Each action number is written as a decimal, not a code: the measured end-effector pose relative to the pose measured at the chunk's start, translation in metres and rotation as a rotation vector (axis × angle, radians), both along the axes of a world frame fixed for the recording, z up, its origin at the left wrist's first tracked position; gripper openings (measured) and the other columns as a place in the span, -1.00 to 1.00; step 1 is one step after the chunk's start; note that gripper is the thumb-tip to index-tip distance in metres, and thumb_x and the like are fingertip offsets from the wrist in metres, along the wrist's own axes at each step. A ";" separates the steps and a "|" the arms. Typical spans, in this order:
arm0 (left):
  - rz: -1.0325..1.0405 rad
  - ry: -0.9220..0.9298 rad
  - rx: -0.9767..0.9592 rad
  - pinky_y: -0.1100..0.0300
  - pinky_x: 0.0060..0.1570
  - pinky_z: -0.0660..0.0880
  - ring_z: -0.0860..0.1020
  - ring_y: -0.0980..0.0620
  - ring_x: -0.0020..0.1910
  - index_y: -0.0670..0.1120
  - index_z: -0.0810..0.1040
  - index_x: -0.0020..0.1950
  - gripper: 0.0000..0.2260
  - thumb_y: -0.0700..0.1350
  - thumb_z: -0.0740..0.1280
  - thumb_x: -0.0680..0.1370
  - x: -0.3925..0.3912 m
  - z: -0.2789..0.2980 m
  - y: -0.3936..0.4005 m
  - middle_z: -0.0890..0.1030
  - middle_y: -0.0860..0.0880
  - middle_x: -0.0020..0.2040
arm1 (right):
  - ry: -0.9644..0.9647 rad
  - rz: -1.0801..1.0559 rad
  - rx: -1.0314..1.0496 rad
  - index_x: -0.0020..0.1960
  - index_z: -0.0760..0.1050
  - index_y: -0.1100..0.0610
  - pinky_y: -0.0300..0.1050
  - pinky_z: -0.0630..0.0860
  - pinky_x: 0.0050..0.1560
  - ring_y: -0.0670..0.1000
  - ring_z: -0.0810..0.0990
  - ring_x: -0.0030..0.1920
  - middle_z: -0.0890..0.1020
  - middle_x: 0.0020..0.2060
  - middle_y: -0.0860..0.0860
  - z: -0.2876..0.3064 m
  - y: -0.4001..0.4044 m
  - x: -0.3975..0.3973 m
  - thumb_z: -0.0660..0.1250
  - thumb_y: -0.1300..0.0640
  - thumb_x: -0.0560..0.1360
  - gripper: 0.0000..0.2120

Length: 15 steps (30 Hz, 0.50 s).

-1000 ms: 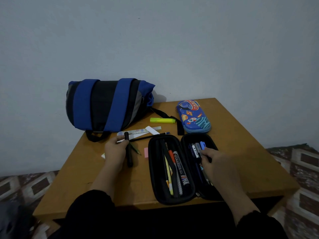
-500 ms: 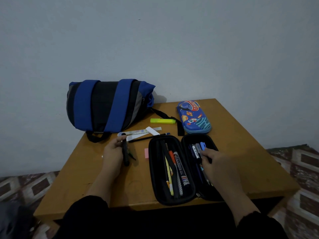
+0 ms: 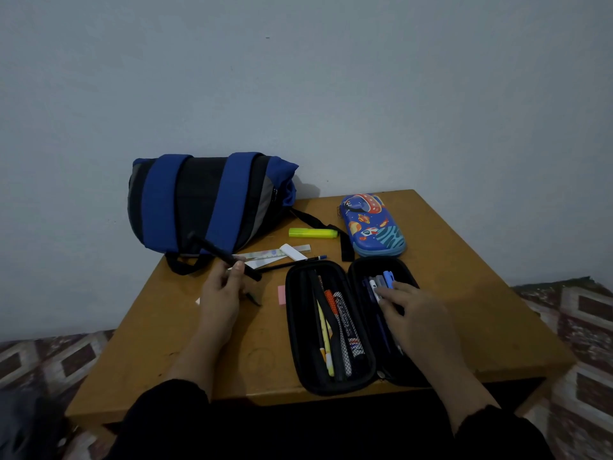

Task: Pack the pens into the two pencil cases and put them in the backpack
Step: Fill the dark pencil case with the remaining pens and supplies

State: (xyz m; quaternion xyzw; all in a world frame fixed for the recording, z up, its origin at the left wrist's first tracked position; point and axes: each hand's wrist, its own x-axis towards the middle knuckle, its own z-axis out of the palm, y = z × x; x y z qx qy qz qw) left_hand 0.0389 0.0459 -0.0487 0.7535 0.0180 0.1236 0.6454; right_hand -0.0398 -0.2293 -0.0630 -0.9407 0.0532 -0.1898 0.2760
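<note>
- 1 wooden table; 1 blue-and-black fabric backpack lies at its far left edge, closed side up.
- 2 pencil cases: 1 black hard-shell zip case, open flat near the front edge; 1 closed blue case with a space print just behind it.
- Left hand raised, fingers grasping 1 black pen, tilted above the table.
- Right hand rests in the open case's right half, fingers relaxed on the pens there.
- Loose on the table: 1 yellow highlighter, 1 dark pencil, 1 pale ruler, 1 pink eraser.
</note>
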 end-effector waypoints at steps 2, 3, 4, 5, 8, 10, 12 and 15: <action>0.015 0.013 0.008 0.23 -0.19 0.42 0.50 0.08 -0.16 -0.03 0.54 0.17 -0.77 0.04 0.20 0.62 0.000 0.000 0.000 0.55 -0.02 -0.14 | 0.036 0.006 -0.087 0.21 0.56 -0.15 -0.02 0.37 0.25 0.00 0.46 0.27 0.53 0.28 -0.03 0.000 0.000 0.000 0.27 -0.02 0.55 -0.74; 0.025 0.022 0.002 0.24 -0.19 0.41 0.51 0.09 -0.15 -0.05 0.54 0.17 -0.75 0.04 0.21 0.62 0.000 -0.001 0.000 0.56 -0.01 -0.12 | 0.055 0.007 -0.113 0.21 0.54 -0.21 -0.02 0.33 0.26 -0.02 0.43 0.30 0.50 0.30 -0.05 0.000 0.000 0.000 0.24 -0.06 0.56 -0.75; 0.035 0.030 -0.011 0.24 -0.19 0.42 0.52 0.10 -0.13 -0.08 0.54 0.18 -0.75 0.02 0.21 0.62 -0.001 0.000 0.000 0.58 -0.02 -0.09 | 0.066 0.009 -0.127 0.20 0.53 -0.25 -0.03 0.30 0.26 -0.03 0.41 0.31 0.48 0.31 -0.07 0.001 0.000 0.000 0.22 -0.07 0.56 -0.75; 0.046 0.035 -0.023 0.23 -0.15 0.45 0.53 0.11 -0.09 -0.09 0.53 0.20 -0.76 -0.01 0.22 0.62 -0.001 0.000 -0.001 0.59 -0.02 -0.04 | 0.068 0.015 -0.138 0.19 0.52 -0.27 -0.03 0.29 0.25 -0.03 0.40 0.32 0.47 0.33 -0.08 0.001 0.000 -0.001 0.22 -0.07 0.56 -0.76; 0.062 0.020 -0.084 0.11 0.05 0.52 0.56 0.09 -0.02 -0.08 0.37 0.38 -0.66 -0.14 0.27 0.60 -0.001 0.001 -0.002 0.58 -0.01 0.01 | 0.072 0.035 -0.159 0.16 0.52 -0.31 -0.01 0.28 0.25 -0.01 0.38 0.33 0.44 0.35 -0.09 0.002 0.000 -0.002 0.21 -0.07 0.57 -0.77; 0.065 0.015 -0.154 0.10 -0.08 0.54 0.57 0.05 -0.14 -0.04 0.22 0.48 -0.49 -0.20 0.31 0.57 -0.001 0.003 -0.006 0.60 -0.06 -0.08 | 0.083 0.031 -0.157 0.13 0.52 -0.31 -0.01 0.27 0.26 -0.02 0.37 0.34 0.44 0.35 -0.10 0.003 0.002 -0.002 0.20 -0.08 0.56 -0.78; 0.038 0.016 -0.212 0.14 -0.20 0.52 0.57 0.00 -0.21 0.04 0.14 0.51 -0.39 -0.26 0.32 0.55 -0.001 0.007 -0.013 0.61 -0.12 -0.11 | 0.084 0.021 -0.143 0.10 0.53 -0.29 -0.01 0.25 0.27 -0.03 0.36 0.35 0.44 0.34 -0.10 0.003 0.003 -0.003 0.21 -0.09 0.55 -0.81; -0.061 0.026 -0.300 0.15 -0.25 0.52 0.61 -0.02 -0.23 0.14 0.05 0.53 -0.23 -0.37 0.33 0.50 0.001 0.014 -0.029 0.62 -0.17 -0.13 | 0.076 0.013 -0.125 0.05 0.52 -0.25 -0.02 0.24 0.27 -0.04 0.36 0.35 0.46 0.31 -0.11 0.003 0.004 -0.003 0.24 -0.08 0.53 -0.86</action>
